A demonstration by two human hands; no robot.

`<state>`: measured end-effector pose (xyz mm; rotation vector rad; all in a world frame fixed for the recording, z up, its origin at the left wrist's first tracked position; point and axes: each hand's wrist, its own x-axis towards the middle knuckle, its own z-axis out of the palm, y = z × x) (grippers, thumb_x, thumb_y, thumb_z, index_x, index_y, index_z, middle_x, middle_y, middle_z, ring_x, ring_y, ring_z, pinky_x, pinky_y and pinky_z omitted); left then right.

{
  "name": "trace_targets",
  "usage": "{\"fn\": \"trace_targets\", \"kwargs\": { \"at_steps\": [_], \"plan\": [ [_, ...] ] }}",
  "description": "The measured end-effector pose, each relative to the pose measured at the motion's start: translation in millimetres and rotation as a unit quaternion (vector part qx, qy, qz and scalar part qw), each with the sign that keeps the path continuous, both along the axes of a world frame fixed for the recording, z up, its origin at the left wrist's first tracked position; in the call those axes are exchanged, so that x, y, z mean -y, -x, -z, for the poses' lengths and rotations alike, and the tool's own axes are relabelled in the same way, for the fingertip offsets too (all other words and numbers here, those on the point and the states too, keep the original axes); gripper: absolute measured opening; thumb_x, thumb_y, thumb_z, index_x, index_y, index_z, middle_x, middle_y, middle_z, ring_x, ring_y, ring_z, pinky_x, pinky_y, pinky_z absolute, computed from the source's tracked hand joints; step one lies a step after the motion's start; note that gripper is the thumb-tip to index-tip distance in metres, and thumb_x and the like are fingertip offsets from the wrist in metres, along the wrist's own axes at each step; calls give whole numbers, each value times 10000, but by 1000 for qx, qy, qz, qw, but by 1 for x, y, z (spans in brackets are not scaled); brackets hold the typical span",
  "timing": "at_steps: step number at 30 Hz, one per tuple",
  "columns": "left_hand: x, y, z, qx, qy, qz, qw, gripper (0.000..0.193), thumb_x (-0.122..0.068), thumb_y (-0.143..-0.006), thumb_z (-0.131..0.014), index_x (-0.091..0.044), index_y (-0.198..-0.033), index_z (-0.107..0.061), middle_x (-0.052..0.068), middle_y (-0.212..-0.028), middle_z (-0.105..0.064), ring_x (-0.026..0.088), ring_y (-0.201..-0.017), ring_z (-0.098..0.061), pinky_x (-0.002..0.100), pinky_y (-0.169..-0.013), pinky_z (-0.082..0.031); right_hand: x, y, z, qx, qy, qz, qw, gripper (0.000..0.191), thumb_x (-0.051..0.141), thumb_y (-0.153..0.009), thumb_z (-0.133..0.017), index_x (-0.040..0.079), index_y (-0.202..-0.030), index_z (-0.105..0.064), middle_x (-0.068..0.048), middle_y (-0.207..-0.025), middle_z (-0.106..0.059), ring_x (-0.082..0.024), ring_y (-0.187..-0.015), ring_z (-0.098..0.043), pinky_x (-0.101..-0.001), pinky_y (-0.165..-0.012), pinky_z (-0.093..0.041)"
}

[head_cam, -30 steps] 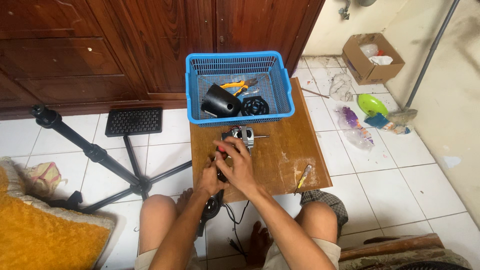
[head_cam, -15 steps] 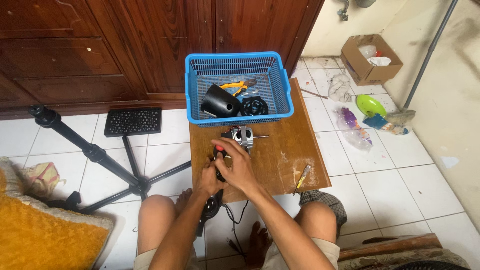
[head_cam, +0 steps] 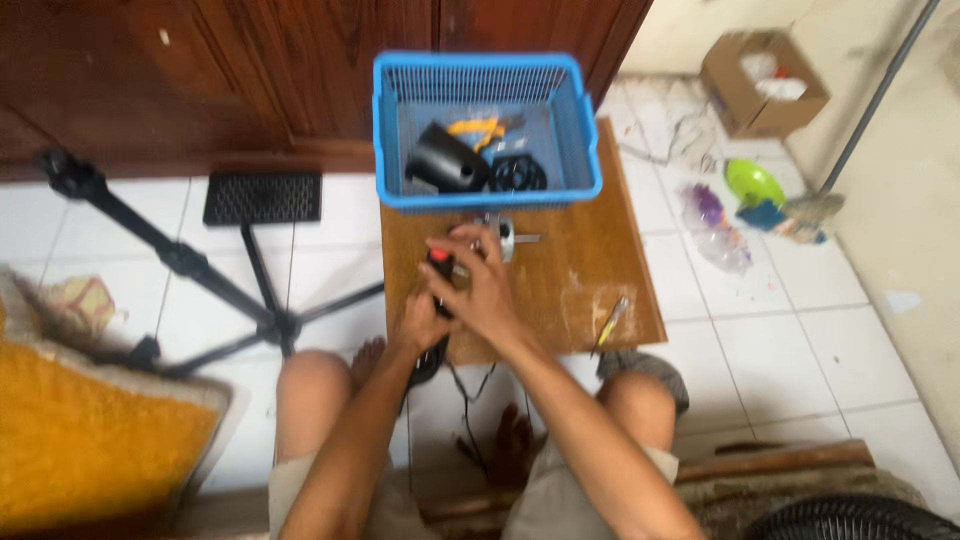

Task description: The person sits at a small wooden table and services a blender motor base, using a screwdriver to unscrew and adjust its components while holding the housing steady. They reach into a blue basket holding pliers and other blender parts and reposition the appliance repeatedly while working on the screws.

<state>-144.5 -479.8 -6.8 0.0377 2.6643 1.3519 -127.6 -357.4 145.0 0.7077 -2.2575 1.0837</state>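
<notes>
My two hands meet over the near left part of a wooden board. My left hand wraps around a black corded device at the board's edge. My right hand closes over the device's upper end, where a red and black part shows. A small metal motor lies on the board just beyond my fingers; whether they touch it is unclear. The frame is blurred.
A blue basket at the board's far end holds a black cone-shaped part, a round black part and yellow-handled pliers. A yellow screwdriver lies near my right knee. Tripod and orange cushion sit left; cardboard box right.
The view has tilted a little, sliding everything up in the frame, and it has blurred. My hands keep the same grip at the same spot on the board.
</notes>
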Motion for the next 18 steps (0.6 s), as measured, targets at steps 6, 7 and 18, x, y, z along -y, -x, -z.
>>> {"fn": "trace_targets", "kwargs": {
  "at_steps": [6,7,18],
  "plan": [
    [-4,14,19,-37,8,27,999,698,-231,-592,-945,22,-1132,-583,253,-1375,-547,423,-1223,-587,442,-1037,-505,-13,9,23,28,39,17,999,389,160,-934,-834,120,-1292,-686,-86,-1241,-650,-238,-1108,-684,-351,-945,-581],
    [-5,14,22,-26,18,28,999,694,-234,-592,-945,20,-1130,-589,245,-1381,-549,415,-1234,-585,446,-1035,-502,-16,8,26,32,37,1,999,387,137,-941,-808,114,-1306,-680,-86,-1265,-653,-244,-1141,-682,-359,-967,-577],
    [-10,18,31,-23,25,21,999,755,-235,-644,-923,-33,-1286,-583,191,-1538,-489,366,-1323,-563,423,-1096,-474,-16,23,32,44,24,-11,999,353,133,-913,-838,115,-1241,-708,-83,-1242,-631,-238,-1132,-665,-361,-947,-565]
  ]
}}
